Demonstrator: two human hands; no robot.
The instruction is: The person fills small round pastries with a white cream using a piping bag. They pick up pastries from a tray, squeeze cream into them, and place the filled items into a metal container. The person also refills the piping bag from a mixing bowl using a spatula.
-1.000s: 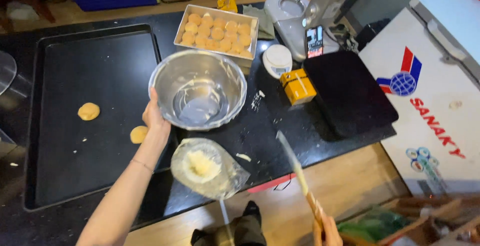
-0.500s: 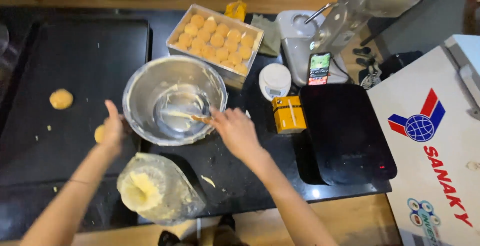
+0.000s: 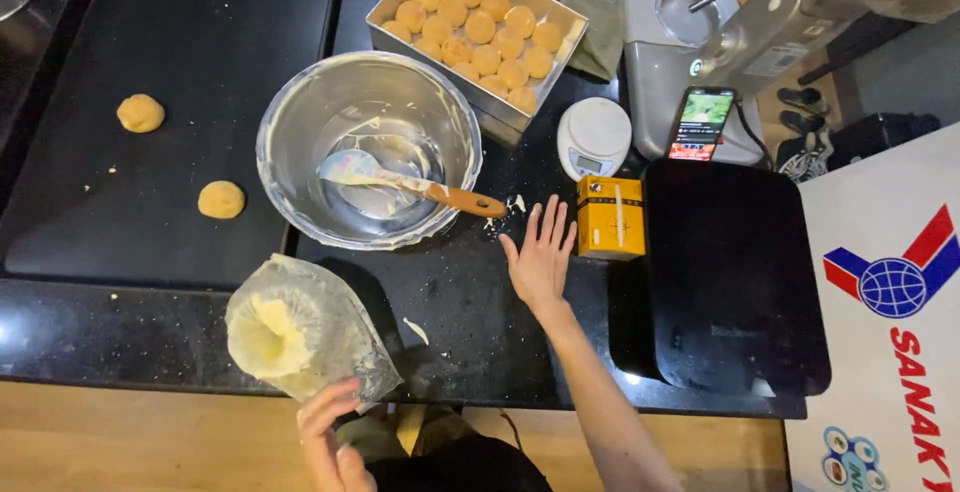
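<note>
My right hand is open with fingers spread flat over the black counter, between the steel bowl and a small yellow box. A spatula with a wooden handle and pale blade lies in the cream-smeared bowl, its handle resting on the rim. My left hand is at the bottom edge, its fingertips touching the lower side of a clear piping bag with cream inside. Its fingers are apart and not closed around the bag.
Two dough balls sit on a black baking tray at left. A metal tin of several round pastries stands behind the bowl. A white scale, a phone, a mixer, a black hob and a white chest are at right.
My right hand let go of the spatula in the bowl and drew back to the counter. My left hand left the bowl's rim and came down to the piping bag.
</note>
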